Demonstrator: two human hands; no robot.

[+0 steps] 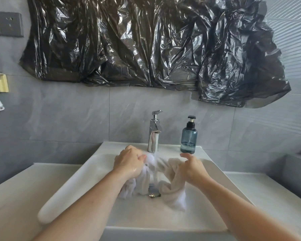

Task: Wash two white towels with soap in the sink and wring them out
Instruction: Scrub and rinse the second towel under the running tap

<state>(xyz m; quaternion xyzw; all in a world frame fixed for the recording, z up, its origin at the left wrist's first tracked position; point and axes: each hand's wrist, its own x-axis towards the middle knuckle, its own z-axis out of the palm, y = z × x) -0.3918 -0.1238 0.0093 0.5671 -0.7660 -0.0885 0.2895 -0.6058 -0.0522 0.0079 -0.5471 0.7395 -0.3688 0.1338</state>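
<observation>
Wet white towel cloth (171, 188) hangs bunched in the white sink (66, 186), stretched between both hands under running water from the chrome tap (154, 134). My left hand (129, 161) grips the left end (130, 185) in a fist, just left of the stream. My right hand (192, 166) holds the right end, with thumb and forefinger lifted off the cloth. Whether this is one towel or two, I cannot tell. A blue soap pump bottle (189, 136) stands on the sink's back ledge, right of the tap.
The metal drain plug (154, 194) shows at the basin floor between the towel folds. White counter (274, 190) runs on both sides of the sink. Black plastic sheeting (146, 40) covers the wall above. A yellow holder (0, 83) hangs at the far left.
</observation>
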